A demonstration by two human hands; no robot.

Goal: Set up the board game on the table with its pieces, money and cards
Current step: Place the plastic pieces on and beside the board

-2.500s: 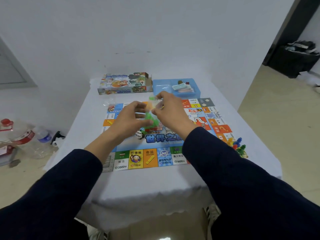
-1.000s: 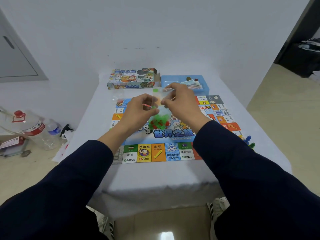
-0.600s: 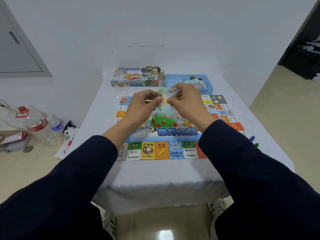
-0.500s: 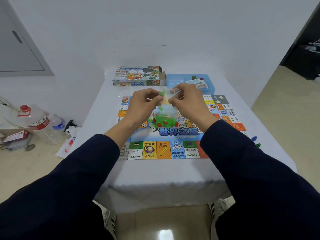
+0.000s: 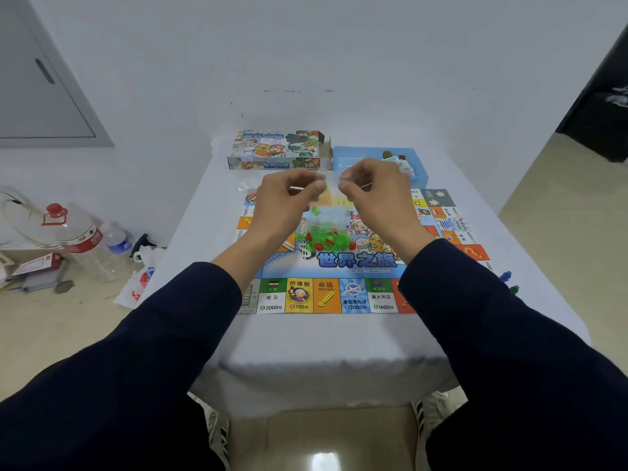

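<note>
Right, both hands are up over the middle of the game board (image 5: 339, 266), pinching the top edge of a small clear plastic bag (image 5: 326, 226). Left hand (image 5: 285, 202) grips the left corner of the bag mouth with thumb and curled fingers; right hand (image 5: 370, 198) does the same on the right corner. The bag hangs between them, bottom at or just above the board, can't tell which. Inside it: a clump of green and red plastic pieces (image 5: 323, 239) settled at the bottom, plus one green piece higher up.

The board lies flat on a table with a white cloth (image 5: 306, 348), printed side up, near edge row of squares facing the person. Game box (image 5: 277, 150) sits at the far edge of the table, left of centre, one end flap open. Just beside it on the right, a blue tray (image 5: 343, 161) holding a stack of paper money or cards, partly hidden behind the right hand. A few coloured pawns (image 5: 509, 282) lie off the board's right edge on the cloth, blue and green visible.

Floor to the left: large plastic water bottles (image 5: 85, 239) and some litter against the wall.
</note>
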